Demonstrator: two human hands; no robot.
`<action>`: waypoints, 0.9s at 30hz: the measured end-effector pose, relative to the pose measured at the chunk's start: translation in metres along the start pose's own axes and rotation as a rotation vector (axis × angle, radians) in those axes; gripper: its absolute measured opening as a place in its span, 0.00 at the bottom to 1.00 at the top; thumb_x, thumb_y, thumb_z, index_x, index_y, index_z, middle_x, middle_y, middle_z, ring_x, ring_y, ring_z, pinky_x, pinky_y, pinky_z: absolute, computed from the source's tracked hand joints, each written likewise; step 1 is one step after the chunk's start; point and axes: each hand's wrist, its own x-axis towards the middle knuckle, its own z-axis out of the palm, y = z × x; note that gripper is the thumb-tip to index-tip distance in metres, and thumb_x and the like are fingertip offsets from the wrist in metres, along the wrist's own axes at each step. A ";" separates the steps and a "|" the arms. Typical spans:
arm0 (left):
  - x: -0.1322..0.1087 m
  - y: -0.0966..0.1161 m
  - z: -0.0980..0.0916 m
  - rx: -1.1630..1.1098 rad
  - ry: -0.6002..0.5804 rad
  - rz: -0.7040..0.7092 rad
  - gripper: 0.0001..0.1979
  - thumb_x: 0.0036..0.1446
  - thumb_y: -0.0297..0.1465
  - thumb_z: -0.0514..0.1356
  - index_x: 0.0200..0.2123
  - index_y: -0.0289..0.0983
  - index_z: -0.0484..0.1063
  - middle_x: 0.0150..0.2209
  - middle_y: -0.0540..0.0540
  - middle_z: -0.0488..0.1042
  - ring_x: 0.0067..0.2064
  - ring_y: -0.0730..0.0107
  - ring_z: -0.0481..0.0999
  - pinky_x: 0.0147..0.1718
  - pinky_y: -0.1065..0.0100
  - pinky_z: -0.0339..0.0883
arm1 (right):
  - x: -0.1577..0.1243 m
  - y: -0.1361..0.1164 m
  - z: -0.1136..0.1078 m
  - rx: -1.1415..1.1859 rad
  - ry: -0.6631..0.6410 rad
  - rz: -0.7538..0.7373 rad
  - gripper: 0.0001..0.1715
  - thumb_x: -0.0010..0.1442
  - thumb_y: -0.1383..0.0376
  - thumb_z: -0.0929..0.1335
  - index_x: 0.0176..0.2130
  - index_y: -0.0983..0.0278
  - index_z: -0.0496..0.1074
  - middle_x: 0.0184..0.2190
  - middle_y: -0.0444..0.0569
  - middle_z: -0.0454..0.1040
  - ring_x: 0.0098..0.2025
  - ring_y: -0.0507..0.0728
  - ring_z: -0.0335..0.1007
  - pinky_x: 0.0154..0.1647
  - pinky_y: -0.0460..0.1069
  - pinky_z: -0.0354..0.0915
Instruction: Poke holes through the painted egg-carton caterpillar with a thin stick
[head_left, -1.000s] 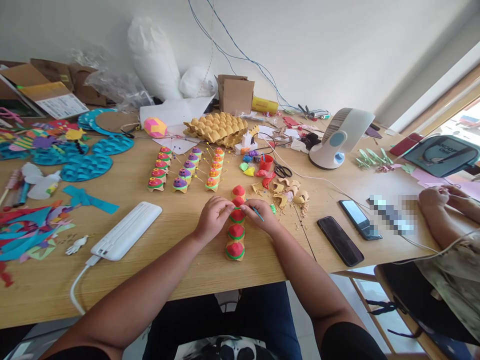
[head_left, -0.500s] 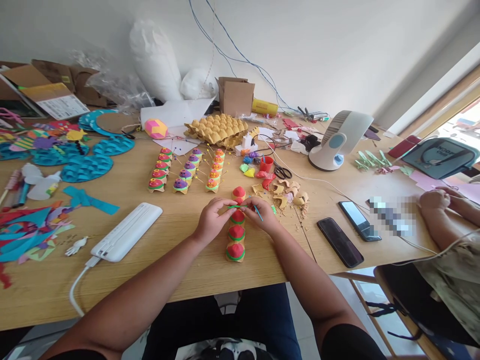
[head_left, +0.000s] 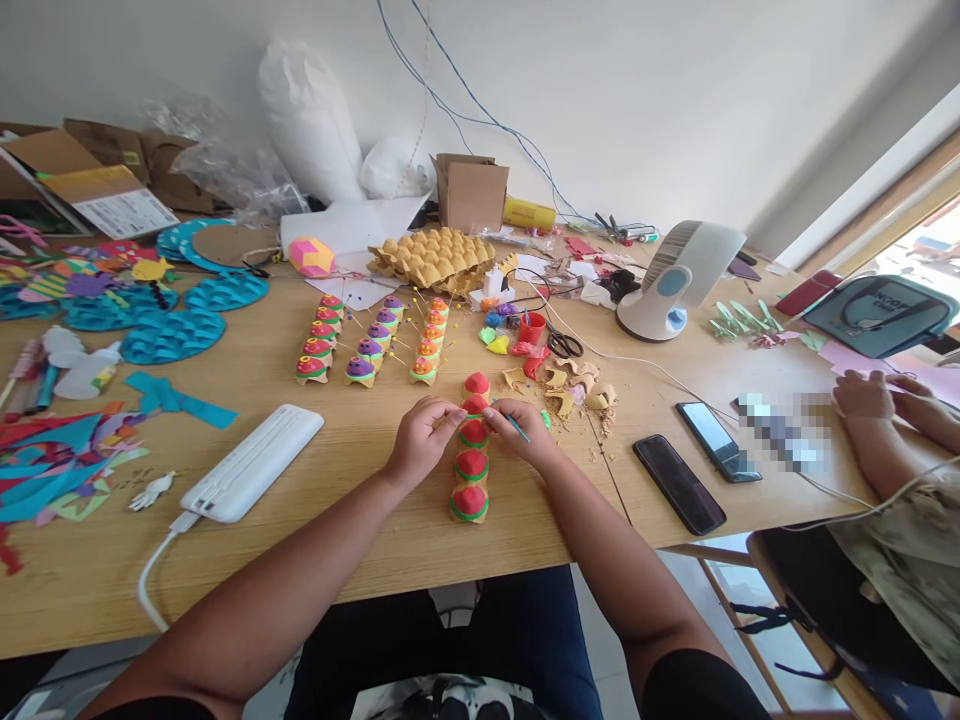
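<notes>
Holding a blue stick (head_left: 517, 428), the right hand (head_left: 534, 422) faces the left hand (head_left: 421, 435), pinched narrow beside the red-capped row (head_left: 472, 464).

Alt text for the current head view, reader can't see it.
The left hand and right hand work at a strip of five red-topped cups, the right holding a thin blue stick. Beyond stand three decorated strips; a white power bank lies left, two phones right.

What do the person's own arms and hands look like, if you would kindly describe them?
The left hand and the right hand are both ungloved, and no watch or bracelet shows at either wrist. The forearms are uncovered; short black fabric sleeves show at the upper arms.
</notes>
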 end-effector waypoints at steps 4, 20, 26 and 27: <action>0.000 -0.001 0.001 0.023 -0.008 0.004 0.15 0.68 0.39 0.59 0.31 0.40 0.77 0.32 0.47 0.80 0.37 0.65 0.78 0.42 0.63 0.71 | 0.000 -0.002 0.000 0.030 -0.004 -0.010 0.32 0.65 0.41 0.66 0.28 0.64 0.74 0.24 0.45 0.71 0.27 0.51 0.63 0.30 0.47 0.61; 0.001 0.003 0.000 -0.001 0.005 -0.046 0.15 0.66 0.39 0.61 0.28 0.39 0.77 0.29 0.47 0.78 0.34 0.65 0.77 0.40 0.64 0.70 | -0.001 0.001 0.000 0.006 0.021 0.027 0.35 0.65 0.39 0.65 0.23 0.63 0.72 0.20 0.45 0.71 0.25 0.51 0.64 0.28 0.46 0.60; 0.000 -0.002 0.003 -0.037 -0.016 -0.061 0.08 0.63 0.38 0.64 0.38 0.41 0.81 0.38 0.46 0.83 0.42 0.62 0.80 0.47 0.62 0.72 | 0.001 0.006 0.002 0.049 0.063 0.000 0.28 0.63 0.42 0.69 0.31 0.63 0.77 0.25 0.46 0.75 0.27 0.51 0.66 0.29 0.46 0.62; 0.000 -0.003 0.004 -0.047 -0.014 -0.070 0.08 0.63 0.37 0.65 0.39 0.41 0.81 0.39 0.46 0.83 0.43 0.62 0.80 0.47 0.61 0.72 | 0.001 0.006 0.003 0.051 0.077 -0.010 0.26 0.62 0.43 0.70 0.33 0.63 0.78 0.25 0.45 0.75 0.26 0.51 0.65 0.29 0.46 0.62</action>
